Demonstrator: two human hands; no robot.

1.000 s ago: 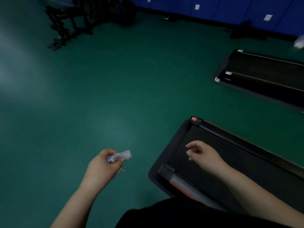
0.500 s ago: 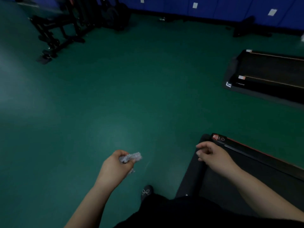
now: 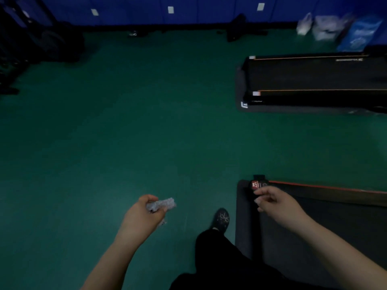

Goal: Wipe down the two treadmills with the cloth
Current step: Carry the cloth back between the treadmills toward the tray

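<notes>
Two treadmills lie flat on the green floor [image 3: 125, 132], well apart. The near treadmill [image 3: 335, 218] fills the lower right, with a red strip along its far edge and one small red label at its corner. The far treadmill [image 3: 314, 77] rests on a grey mat [image 3: 239, 88] close to the back wall, with two thin orange lines running along it.

There is one cloth [image 3: 164, 204] — pale and crumpled into a wad. The left hand [image 3: 142, 216] clenches it over bare floor to the left of the near treadmill, and it touches neither machine. The right hand [image 3: 280, 205] is above the labelled corner of the near treadmill, its fingers loosely curled with nothing in them.

One dark shoe [image 3: 221, 218] stands on the floor just beside the near treadmill. A row of blue lockers [image 3: 209, 9] along the back carries three white tags. At the far right sit some bags [image 3: 325, 27] — two white and one blue, as far as the blur allows
</notes>
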